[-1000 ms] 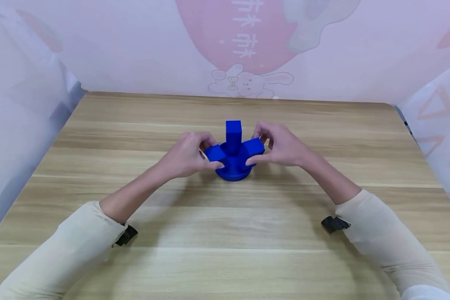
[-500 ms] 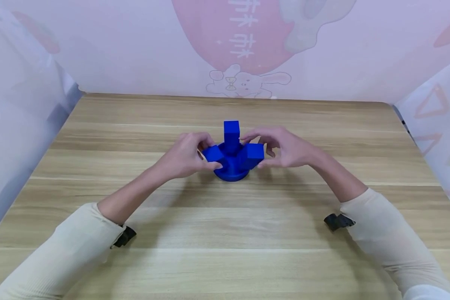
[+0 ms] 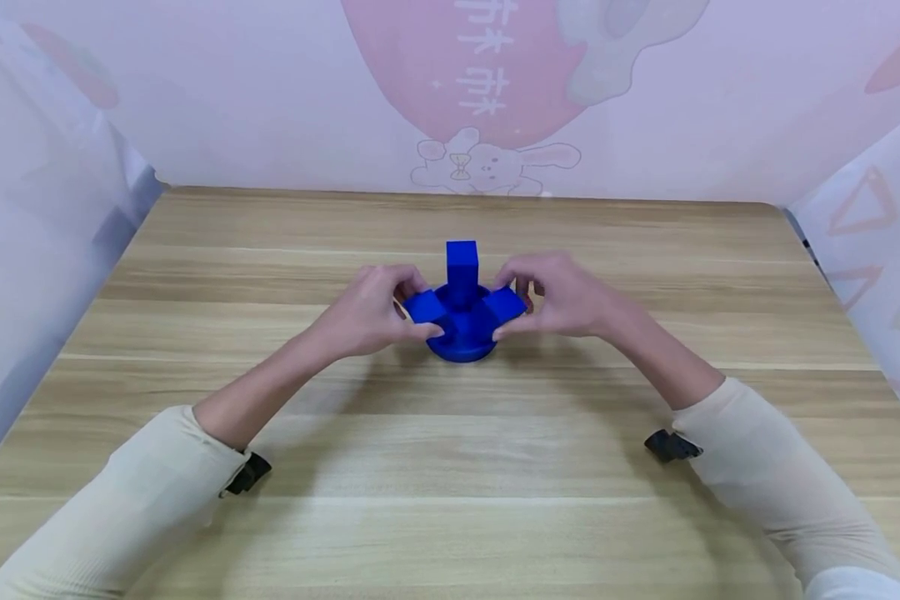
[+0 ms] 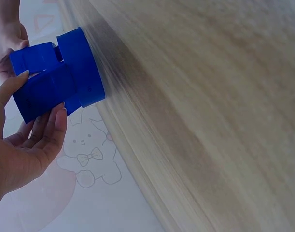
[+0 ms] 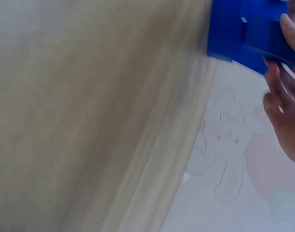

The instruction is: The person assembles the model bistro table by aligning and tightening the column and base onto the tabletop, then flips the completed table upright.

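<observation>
A blue plastic part stands on the table, with a round dish-like base [image 3: 461, 350] and three square-ended blocks rising from it. My left hand [image 3: 371, 312] holds the left block [image 3: 426, 307] between thumb and fingers. In the left wrist view, the left thumb lies on the side of that block [image 4: 46, 92] with the fingertips under it. My right hand [image 3: 562, 296] pinches the right block [image 3: 505, 306], which sits turned at an angle. The back block [image 3: 462, 265] stands upright, untouched by either hand. Right-hand fingers [image 5: 277, 87] are partly cut off in the right wrist view.
The wood-grain table [image 3: 450, 458] spreads around the part. Behind it rises a pale printed backdrop [image 3: 270, 100] with a rabbit drawing. Black wrist devices [image 3: 672, 446] sit at both cream sleeves [image 3: 772, 483].
Half a second ago the right fingers were loosened around the right block; now they pinch it again and it has turned. The left hand keeps its grip with little movement.
</observation>
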Tool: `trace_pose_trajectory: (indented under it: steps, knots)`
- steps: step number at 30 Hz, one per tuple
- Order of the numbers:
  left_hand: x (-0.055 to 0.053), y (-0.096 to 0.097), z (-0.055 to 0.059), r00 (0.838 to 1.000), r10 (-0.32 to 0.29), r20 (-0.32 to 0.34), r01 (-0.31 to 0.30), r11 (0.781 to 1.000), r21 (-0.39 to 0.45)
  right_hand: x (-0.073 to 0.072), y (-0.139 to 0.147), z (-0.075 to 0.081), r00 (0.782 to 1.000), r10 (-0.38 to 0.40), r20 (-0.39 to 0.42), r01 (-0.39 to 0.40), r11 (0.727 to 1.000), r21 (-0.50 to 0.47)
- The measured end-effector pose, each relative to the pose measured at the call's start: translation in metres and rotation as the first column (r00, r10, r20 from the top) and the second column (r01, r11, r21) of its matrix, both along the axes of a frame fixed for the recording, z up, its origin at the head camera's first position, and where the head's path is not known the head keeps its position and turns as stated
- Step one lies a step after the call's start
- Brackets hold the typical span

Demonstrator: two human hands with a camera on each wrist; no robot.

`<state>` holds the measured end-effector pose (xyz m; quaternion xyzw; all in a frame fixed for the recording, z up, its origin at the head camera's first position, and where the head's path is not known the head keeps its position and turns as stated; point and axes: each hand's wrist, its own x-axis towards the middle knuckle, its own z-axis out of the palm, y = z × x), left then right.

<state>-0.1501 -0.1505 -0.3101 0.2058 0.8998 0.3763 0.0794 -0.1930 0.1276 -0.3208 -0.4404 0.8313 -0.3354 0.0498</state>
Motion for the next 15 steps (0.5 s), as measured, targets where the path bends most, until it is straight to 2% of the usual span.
trace_pose_trajectory:
  steps: [3,6,8,11,15]
  knots:
    - [0.000,0.000,0.000,1.000,0.003,0.002,-0.003,1.000,-0.006,0.007,-0.010,0.000,0.990,-0.044,-0.133,0.054,0.996,0.072]
    - [0.000,0.000,0.000,1.000,0.007,-0.001,-0.007,1.000,-0.007,0.012,-0.014,0.001,0.986,-0.062,-0.155,0.082,0.988,0.127]
    - [0.001,0.000,-0.001,1.000,0.007,-0.003,-0.007,1.000,-0.006,0.011,-0.013,0.001,0.994,-0.039,-0.107,0.052,0.992,0.118]
    - [0.000,0.000,-0.001,1.000,0.002,-0.008,-0.002,1.000,-0.008,0.009,-0.005,0.001,0.999,0.033,0.012,-0.033,0.997,0.073]
    - [0.000,-0.001,-0.002,1.000,-0.006,-0.006,0.006,1.000,-0.002,0.006,0.002,0.001,0.979,0.145,0.142,-0.150,0.988,0.024]
